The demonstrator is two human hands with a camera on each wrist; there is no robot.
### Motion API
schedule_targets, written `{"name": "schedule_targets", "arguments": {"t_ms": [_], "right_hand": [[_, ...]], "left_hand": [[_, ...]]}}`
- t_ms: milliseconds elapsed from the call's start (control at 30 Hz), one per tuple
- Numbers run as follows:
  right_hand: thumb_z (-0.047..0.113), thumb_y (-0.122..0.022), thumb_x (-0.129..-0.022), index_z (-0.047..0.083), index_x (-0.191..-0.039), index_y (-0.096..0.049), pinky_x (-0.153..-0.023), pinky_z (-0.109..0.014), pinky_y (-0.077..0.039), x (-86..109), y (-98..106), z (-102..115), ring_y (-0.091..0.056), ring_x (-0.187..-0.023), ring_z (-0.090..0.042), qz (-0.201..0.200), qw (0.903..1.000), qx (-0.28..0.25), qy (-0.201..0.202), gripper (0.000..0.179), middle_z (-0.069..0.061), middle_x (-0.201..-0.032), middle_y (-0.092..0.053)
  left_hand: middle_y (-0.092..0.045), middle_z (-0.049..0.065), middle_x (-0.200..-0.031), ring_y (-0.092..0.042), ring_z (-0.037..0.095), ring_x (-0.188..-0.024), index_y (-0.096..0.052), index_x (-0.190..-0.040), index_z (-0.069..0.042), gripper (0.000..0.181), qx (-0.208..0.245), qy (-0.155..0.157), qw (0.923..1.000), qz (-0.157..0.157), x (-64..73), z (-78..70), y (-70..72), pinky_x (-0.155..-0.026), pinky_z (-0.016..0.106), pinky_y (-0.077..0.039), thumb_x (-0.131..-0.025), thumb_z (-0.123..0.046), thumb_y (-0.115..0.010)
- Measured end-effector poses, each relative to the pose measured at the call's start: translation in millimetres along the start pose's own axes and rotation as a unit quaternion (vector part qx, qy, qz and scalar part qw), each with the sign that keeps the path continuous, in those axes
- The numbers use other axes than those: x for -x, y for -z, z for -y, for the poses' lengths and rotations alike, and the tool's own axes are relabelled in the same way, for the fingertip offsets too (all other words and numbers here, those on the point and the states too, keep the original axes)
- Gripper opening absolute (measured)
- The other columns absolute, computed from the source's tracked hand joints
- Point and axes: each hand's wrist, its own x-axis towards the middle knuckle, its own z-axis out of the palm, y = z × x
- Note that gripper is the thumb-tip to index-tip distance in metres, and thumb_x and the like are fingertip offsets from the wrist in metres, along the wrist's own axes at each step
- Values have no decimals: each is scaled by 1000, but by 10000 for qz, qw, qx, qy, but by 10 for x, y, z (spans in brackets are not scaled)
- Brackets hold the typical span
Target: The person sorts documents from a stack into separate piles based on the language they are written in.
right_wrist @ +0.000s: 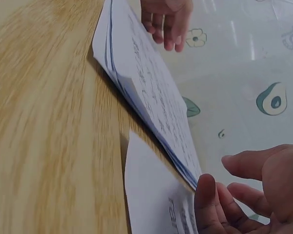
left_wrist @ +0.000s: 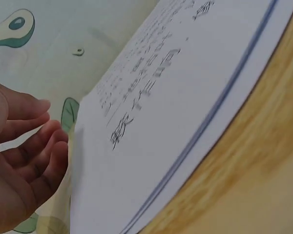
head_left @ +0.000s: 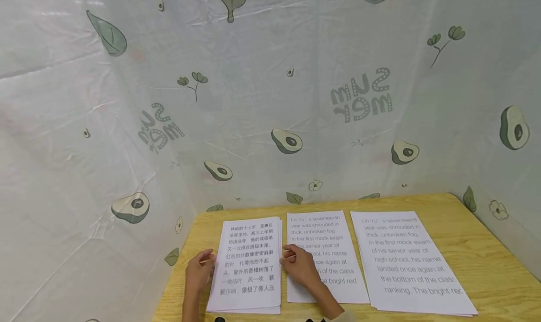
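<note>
A stack of white sheets printed with Chinese characters [head_left: 249,299] lies at the left of the table, its sheets slightly out of line. My left hand [head_left: 200,271] is beside its left edge, fingers loosely bent; the left wrist view shows nothing between that hand's [left_wrist: 29,163] fingers and thumb. Along the right edge of the stack is my right hand [head_left: 301,268], above the middle sheet of English text [head_left: 319,228]. In the right wrist view the right hand [right_wrist: 249,192] has thumb and fingers apart, close to the stack's edge [right_wrist: 158,97]. Whether either hand touches the paper I cannot tell.
To the right lies another stack of English-printed sheets [head_left: 410,265], its edges slightly uneven. The wooden table [head_left: 477,237] stands against a pale curtain [head_left: 253,101] with avocado and leaf prints, which also hangs on both sides.
</note>
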Motion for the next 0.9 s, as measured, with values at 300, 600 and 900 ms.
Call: {"name": "schedule_targets", "arguments": {"t_ms": [300, 600, 900], "right_hand": [[5, -77, -93, -6, -131, -69, -62, -24, -60, 61, 233, -93, -70, -80, -11, -119, 9992, -283, -238, 41, -10, -102, -72], [7, -77, -94, -3, -134, -69, -63, -22, -56, 97, 540, -212, -68, -76, -11, -476, 9976, 21, -502, 42, -7, -102, -73], [8, -76, -94, -2, -134, -70, -67, -21, -54, 172, 831, -301, -67, -79, -10, -711, 9947, 418, -606, 42, -6, -102, -75]], "left_hand": [[-76, 18, -111, -70, 17, -89, -73, -130, 2, 33, -141, -224, 9996, 43, 193, -207, -307, -65, 20, -56, -99, -9, -71], [-76, 11, -108, -67, 13, -82, -75, -128, -1, 32, -113, -391, 9984, 401, 310, -390, -819, -62, 22, -57, -97, -12, -73], [-74, 9, -110, -67, 15, -80, -74, -131, -3, 34, 381, -312, 9953, 835, 436, -625, -1228, -62, 22, -57, -99, -13, -73]]}}
